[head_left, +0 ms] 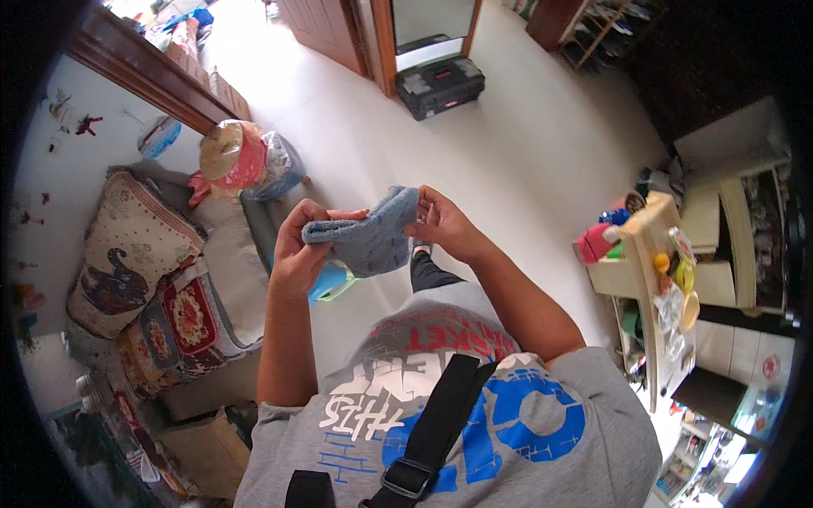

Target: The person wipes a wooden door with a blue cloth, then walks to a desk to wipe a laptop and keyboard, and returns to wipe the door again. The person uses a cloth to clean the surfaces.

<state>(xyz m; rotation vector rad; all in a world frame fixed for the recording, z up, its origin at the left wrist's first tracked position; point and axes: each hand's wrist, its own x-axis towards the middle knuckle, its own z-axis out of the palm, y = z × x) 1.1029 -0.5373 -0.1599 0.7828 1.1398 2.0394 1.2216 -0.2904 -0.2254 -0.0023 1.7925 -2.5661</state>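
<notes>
A folded blue-grey cloth point(375, 244), with a towel-like pile, is held up in front of my chest between both hands. My left hand point(302, 244) grips its folded left end, thumb below and fingers above. My right hand point(441, 222) holds the upper right edge, thumb on the near face and fingers partly hidden behind the cloth. Below the cloth, a light blue object with a green rim point(333, 281) shows in part; its kind is unclear.
A sofa with patterned covers point(190, 314) stands at the left, beside a plastic-wrapped round container point(235, 155). A black toolbox point(440, 86) sits on the floor by a door frame. At the right is a cabinet point(641, 254) with small items on top.
</notes>
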